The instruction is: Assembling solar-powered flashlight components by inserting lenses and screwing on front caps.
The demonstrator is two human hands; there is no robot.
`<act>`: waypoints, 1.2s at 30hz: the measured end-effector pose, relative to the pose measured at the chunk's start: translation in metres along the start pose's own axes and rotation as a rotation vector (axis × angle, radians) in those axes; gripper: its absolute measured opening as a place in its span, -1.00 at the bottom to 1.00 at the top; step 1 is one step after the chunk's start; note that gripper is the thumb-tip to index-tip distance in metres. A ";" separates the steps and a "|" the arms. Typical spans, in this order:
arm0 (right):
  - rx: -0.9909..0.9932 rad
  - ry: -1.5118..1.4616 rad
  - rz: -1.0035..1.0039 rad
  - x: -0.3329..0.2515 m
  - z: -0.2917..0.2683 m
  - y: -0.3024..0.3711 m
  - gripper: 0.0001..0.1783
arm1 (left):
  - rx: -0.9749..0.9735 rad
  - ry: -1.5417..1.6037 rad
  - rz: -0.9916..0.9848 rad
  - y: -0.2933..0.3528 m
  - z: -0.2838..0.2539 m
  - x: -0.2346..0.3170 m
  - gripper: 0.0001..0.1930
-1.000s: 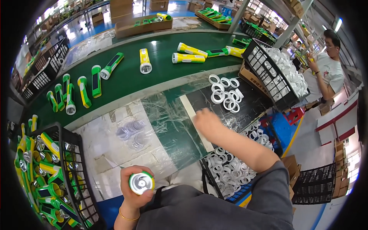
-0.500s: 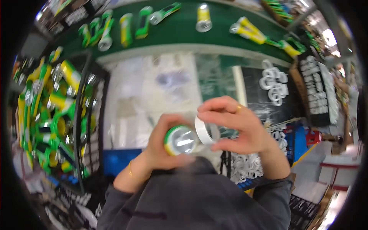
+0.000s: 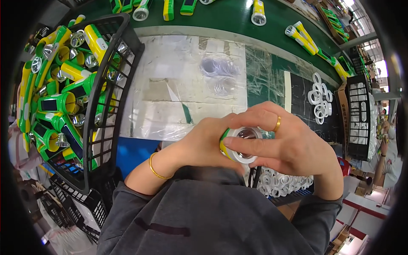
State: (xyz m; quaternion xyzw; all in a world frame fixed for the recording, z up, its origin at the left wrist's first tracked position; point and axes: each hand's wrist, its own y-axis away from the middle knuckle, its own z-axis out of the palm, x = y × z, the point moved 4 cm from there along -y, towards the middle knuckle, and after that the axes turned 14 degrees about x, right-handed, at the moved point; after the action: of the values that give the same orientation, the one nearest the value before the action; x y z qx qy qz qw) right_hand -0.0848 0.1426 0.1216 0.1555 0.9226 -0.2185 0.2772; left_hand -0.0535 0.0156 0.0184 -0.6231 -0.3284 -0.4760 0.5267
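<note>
My left hand (image 3: 202, 142) is wrapped round a green and yellow flashlight (image 3: 224, 146), held with its shiny reflector facing up toward me. A white ring (image 3: 244, 160) sits around the rim of the flashlight's head. My right hand (image 3: 293, 142) is closed on that ring, its fingers spread over and across the top and its thumb low at the side. Most of the flashlight's body is hidden behind my left hand. Whether the ring is fully seated cannot be made out.
A black crate (image 3: 123, 63) heaped with flashlights stands at left. Clear round lenses (image 3: 219, 68) lie on the worktop (image 3: 157, 119). White rings (image 3: 318, 100) rest on a black surface at right, with more rings (image 3: 280, 182) below. Flashlights lie along the green belt (image 3: 225, 21).
The white ring, held apart beside the flashlight before, is now on its head. My hands have come together, and the view has shifted.
</note>
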 end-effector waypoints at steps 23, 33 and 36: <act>0.331 0.421 0.398 0.051 -0.002 -0.019 -0.41 | 0.639 -0.907 0.268 -0.043 -0.015 0.003 -0.70; 0.048 0.654 0.856 0.114 0.010 -0.049 -0.38 | 0.590 -1.126 0.124 -0.083 -0.018 -0.029 -0.66; 0.122 0.290 0.819 0.096 0.006 -0.042 -0.42 | 0.545 -1.121 0.183 -0.071 -0.029 -0.016 -0.63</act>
State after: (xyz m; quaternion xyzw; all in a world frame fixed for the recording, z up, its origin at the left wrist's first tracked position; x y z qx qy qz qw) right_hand -0.1759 0.1191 0.0751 0.5535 0.7997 -0.1208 0.1988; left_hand -0.1310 0.0054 0.0276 -0.6470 -0.6092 0.0707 0.4530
